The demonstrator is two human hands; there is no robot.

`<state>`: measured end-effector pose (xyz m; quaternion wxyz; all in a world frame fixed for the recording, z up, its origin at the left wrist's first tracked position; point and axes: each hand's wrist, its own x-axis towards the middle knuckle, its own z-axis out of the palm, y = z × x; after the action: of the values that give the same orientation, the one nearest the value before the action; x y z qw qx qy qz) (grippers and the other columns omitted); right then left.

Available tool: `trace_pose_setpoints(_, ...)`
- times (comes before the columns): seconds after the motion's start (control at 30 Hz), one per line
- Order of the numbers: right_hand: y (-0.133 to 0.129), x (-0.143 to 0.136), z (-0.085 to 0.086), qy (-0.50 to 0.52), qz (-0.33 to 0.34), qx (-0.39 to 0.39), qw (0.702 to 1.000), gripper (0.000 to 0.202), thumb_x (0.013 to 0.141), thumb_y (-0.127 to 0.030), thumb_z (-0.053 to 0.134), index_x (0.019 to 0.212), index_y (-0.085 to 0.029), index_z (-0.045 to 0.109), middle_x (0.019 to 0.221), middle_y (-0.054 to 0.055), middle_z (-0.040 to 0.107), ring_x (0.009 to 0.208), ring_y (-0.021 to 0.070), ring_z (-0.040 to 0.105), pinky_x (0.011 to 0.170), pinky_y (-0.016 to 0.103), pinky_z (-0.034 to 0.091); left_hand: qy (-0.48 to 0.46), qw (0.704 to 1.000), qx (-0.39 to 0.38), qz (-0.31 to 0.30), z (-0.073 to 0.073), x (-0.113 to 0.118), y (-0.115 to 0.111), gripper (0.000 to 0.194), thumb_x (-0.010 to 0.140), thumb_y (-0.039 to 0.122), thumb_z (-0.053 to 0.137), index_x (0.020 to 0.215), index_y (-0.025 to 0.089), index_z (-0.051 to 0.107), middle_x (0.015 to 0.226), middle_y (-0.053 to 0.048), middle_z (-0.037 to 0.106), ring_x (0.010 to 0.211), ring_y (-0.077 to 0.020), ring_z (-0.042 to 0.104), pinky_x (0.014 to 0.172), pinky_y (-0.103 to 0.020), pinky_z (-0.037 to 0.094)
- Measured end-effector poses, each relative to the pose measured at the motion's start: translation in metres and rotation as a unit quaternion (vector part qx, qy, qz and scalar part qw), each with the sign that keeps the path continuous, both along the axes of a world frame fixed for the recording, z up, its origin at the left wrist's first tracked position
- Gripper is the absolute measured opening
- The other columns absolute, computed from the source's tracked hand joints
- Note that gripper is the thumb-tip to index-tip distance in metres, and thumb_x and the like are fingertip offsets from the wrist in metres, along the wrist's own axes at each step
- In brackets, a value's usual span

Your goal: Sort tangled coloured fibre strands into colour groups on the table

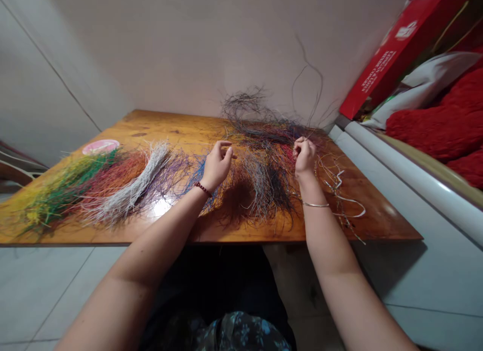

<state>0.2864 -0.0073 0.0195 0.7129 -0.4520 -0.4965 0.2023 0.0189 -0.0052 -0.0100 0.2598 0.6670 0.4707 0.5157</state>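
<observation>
Hovering beside the blue strands (198,172), the left hand (218,166) had a partly open grip, with nothing visible in it; the right hand (305,156) had a closed grip at the dark strands (277,136), contents indeterminable; both strand groups lay on the bench (381,212).

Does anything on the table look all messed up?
Yes, a bit. The dark strands at the back are a wild tangle, unlike the white bundle, whose strands lie mostly together. A loose white string also curls by itself on the right. Nothing looks spilled.
</observation>
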Motion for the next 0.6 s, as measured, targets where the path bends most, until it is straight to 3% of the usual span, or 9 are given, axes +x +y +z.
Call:
trace_pose_setpoints(0.33,-0.009,-0.011,0.000,-0.061,0.000,0.005,0.998,0.019,0.076,-0.022,0.045,0.057,-0.021,0.042,0.054,-0.003,0.038,0.050,0.0112,0.032,0.051,0.026,0.026,-0.023,0.995,0.087,-0.050,0.014,0.010,-0.025,0.029,0.100,0.040,0.050,0.107,0.017,0.066,0.083,-0.004,0.070,0.073,-0.0138,0.064,0.066,-0.023,0.045)
trace_pose_setpoints(0.47,-0.009,-0.011,-0.001,-0.061,-0.005,-0.016,0.998,0.017,0.076,-0.024,0.045,0.060,-0.021,0.044,0.055,-0.002,0.040,0.052,0.0123,0.035,0.053,0.027,0.028,0.065,0.987,0.130,-0.068,0.039,0.028,-0.038,0.029,0.100,0.040,0.052,0.105,0.019,0.072,0.087,-0.004,0.072,0.065,-0.0118,0.058,0.065,-0.023,0.044)
trace_pose_setpoints(0.6,-0.008,-0.011,-0.002,-0.047,0.010,-0.018,0.999,0.017,0.078,-0.024,0.045,0.061,-0.022,0.045,0.055,-0.003,0.039,0.051,0.0128,0.034,0.053,0.028,0.026,0.210,0.956,0.192,-0.069,0.079,0.062,-0.031,0.027,0.098,0.041,0.056,0.107,0.024,0.075,0.093,-0.004,0.073,0.079,-0.0149,0.062,0.071,-0.025,0.043)
